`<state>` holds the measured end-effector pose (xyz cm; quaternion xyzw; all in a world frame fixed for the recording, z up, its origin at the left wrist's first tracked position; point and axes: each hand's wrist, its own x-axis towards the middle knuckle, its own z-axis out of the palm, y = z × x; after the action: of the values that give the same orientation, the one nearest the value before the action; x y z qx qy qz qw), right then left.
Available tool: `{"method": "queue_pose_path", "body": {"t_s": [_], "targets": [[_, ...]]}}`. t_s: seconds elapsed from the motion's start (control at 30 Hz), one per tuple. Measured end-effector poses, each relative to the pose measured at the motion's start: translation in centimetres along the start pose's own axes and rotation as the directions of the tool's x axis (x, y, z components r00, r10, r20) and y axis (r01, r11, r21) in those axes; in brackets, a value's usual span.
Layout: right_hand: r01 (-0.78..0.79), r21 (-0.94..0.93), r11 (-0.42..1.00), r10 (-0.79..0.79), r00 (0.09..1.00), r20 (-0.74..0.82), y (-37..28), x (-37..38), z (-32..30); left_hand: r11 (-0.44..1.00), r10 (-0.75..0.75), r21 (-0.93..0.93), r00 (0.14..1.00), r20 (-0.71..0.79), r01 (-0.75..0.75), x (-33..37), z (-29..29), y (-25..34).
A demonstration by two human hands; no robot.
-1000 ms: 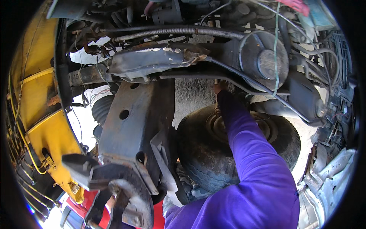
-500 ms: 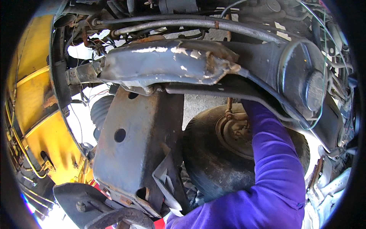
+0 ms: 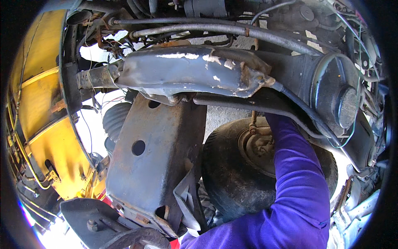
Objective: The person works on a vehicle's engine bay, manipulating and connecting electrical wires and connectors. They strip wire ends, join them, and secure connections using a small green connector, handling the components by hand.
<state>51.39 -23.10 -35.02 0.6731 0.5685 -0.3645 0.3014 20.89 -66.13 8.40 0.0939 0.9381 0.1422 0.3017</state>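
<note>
Black, round rubber tyre (image 3: pixel 238 178) looked heavy, stiff — best gripped by its outer edge; both hands were hidden — grip untellable.

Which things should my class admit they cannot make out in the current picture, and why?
- Right hand: hidden in the head view; the purple sleeve passes behind the dark metal bar, so its grip cannot be told.
- Left hand: not visible anywhere in the head view.
- Wheel hub: head view, partly covered by the sleeve.
- Black ribbed part: head view, partly behind the grey beam.
- Curved metal piece: cut off by the lower edge.
</note>
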Motion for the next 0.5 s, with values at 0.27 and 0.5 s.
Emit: {"method": "queue_pose_path", "body": {"t_s": [0.27, 0.5], "targets": [[0.028, -0.047, 0.999, -0.025, 0.997, 0.073, 0.8, -1.7, -2.7, 0.997, 0.072, 0.037, 0.997, -0.004, -0.072, 2.9, -2.6, 1.4], [0.111, -0.209, 0.972, -0.072, 0.98, 0.187, 0.2, -13.7, -8.0, 0.949, 0.305, 0.108, 0.95, -0.071, -0.296, 9.3, -14.0, 3.4]]}}
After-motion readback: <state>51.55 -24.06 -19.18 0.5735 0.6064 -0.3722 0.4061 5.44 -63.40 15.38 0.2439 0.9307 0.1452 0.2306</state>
